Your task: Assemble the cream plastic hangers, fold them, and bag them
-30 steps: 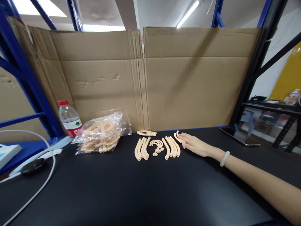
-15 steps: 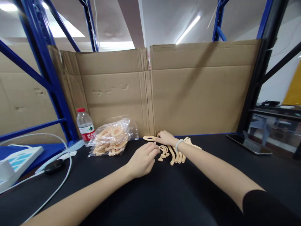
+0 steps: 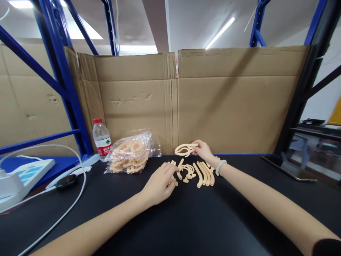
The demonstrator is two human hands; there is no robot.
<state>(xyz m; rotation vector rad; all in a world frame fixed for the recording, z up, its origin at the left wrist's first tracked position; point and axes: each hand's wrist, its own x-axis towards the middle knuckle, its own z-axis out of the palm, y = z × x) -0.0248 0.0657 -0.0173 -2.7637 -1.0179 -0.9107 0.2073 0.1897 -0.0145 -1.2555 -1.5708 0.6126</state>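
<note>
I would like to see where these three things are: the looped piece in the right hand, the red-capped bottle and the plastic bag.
Looped piece (image 3: 187,145): head view, on its upper edge.
Red-capped bottle (image 3: 103,143): head view, on its label.
Plastic bag (image 3: 155,149): head view, on its clear end.

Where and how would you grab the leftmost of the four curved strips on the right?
Probably pinch the leftmost curved strip by its near end, from above on the near side: it lies flat, and that slim end is uncovered.

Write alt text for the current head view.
A person's right hand holds a looped beige piece above a black table; the left hand is over curved strips. A filled plastic bag and bottle sit farther left.
</note>
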